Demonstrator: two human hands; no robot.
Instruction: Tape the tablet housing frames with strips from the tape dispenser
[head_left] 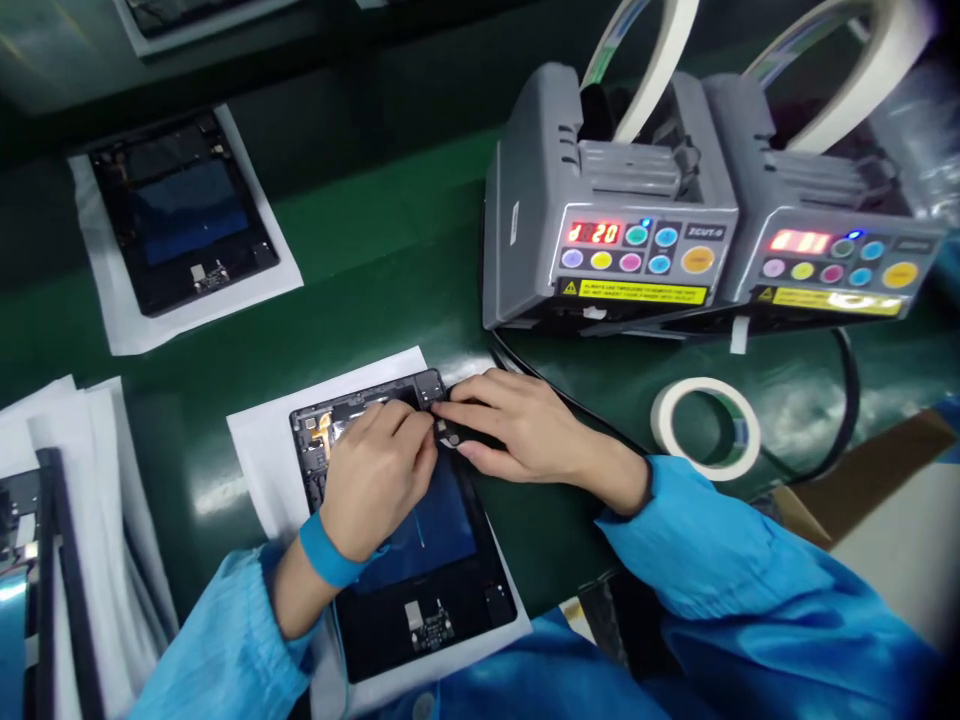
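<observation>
An opened tablet (pixel 405 645) lies on a white paper sheet (pixel 262 455), its inside facing up with a blue panel (pixel 439 530) and a small circuit board near the lower end. Over its upper part bends my left hand (pixel 379 475), the fingers pinched together near the top right corner; whatever is between their tips is hidden. From the right, my right hand (pixel 525 425) reaches to the same corner with thumb and fingers closed around a small black part (pixel 465 432). That part sits at the tablet's edge, and my fingers partly cover it.
Two grey tape dispensers (pixel 525 220) with lit red displays stand at the back right. A tape roll (pixel 664 420) lies before them, near a black cable (pixel 844 400) and a cardboard box (pixel 862 470). Another opened tablet (pixel 187 215) rests back left; stacked papers (pixel 112 500) are at left.
</observation>
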